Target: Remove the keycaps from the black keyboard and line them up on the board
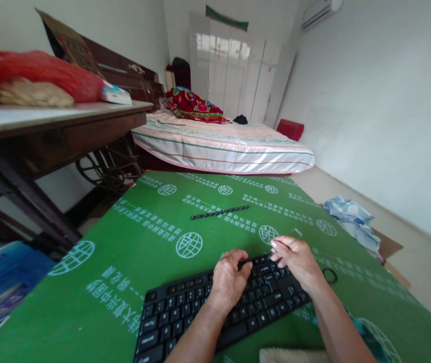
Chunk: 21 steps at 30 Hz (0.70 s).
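A black computer keyboard lies at a slant on the green board. My left hand lies over its middle, fingers curled down at the far edge and thumb bent in, gripping there. Just above the keyboard's far right part, my right hand is closed in a pinch. Whatever sits between its fingertips is too small to make out. A thin black strip with a row of bumps lies beyond the keyboard. Near my right hand are a small pale metallic piece and a black ring.
The green board with white print spans the work area. A beige cloth and teal fabric are at its near side. Left stands a table with bags; a bed is behind. Crumpled cloth lies on the right.
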Each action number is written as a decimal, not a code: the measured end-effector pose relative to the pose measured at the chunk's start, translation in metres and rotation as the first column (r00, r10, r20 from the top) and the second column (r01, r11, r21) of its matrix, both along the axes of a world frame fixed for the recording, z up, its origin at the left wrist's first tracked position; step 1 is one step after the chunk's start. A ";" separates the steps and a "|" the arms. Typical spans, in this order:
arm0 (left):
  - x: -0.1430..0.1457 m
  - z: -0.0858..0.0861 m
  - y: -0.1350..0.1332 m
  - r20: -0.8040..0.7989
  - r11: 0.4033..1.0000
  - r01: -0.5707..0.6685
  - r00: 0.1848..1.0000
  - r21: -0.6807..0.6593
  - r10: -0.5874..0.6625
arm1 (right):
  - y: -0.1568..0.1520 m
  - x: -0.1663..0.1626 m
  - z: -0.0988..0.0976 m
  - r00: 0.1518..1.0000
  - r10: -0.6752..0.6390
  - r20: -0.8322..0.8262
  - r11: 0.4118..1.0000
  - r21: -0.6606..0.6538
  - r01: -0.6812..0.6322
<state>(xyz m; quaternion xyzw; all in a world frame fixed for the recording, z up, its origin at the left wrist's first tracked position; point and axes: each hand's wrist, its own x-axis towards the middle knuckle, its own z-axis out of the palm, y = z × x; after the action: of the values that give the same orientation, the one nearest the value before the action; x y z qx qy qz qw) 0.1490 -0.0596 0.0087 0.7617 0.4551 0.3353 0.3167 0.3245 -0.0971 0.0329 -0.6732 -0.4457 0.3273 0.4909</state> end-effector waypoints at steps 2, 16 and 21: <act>0.000 0.002 -0.001 -0.006 1.000 -0.003 1.000 0.005 0.003 | -0.008 -0.002 -0.003 0.997 0.009 -0.071 1.000 0.018 -0.007; -0.001 0.005 0.000 -0.019 1.000 0.012 1.000 0.019 -0.011 | -0.014 -0.010 -0.008 0.968 -0.002 -0.252 0.992 0.122 0.034; -0.001 0.003 0.002 -0.008 1.000 0.019 1.000 0.016 -0.019 | -0.015 -0.020 -0.003 0.963 0.031 -0.267 0.990 0.140 0.007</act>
<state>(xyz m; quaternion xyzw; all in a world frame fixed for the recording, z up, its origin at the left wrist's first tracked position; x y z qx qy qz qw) 0.1475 -0.0581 0.0120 0.7697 0.4464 0.3332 0.3119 0.3044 -0.1123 0.0298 -0.5841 -0.4010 0.3865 0.5904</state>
